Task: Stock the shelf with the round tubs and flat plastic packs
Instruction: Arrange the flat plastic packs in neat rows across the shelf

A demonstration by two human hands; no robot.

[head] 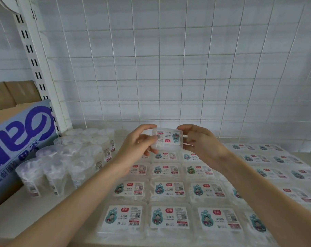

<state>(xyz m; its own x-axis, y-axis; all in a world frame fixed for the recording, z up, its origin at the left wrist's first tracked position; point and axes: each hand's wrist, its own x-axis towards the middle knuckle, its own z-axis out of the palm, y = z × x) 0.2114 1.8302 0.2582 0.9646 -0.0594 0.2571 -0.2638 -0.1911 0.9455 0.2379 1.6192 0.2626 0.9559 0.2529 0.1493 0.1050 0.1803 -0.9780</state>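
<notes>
While round tubs (71,157) and flat packs (169,189) fill the pale shelf (30,211) before a white wire grid (151,68), left hand (136,145) and right hand (202,143) pinch one clear, labelled pack (168,138) above the rows.

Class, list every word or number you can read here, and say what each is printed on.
"牙线棒": white label of the front-row flat clear plastic pack.
"30": foot of that label.
Red badge, small print, barcodes: too small to read.
Round clear tubs: stickers blurred.
Blue cardboard box: large purple letters, upside down, unreadable.
Held flat pack between left hand and right hand: label blurred.
</notes>
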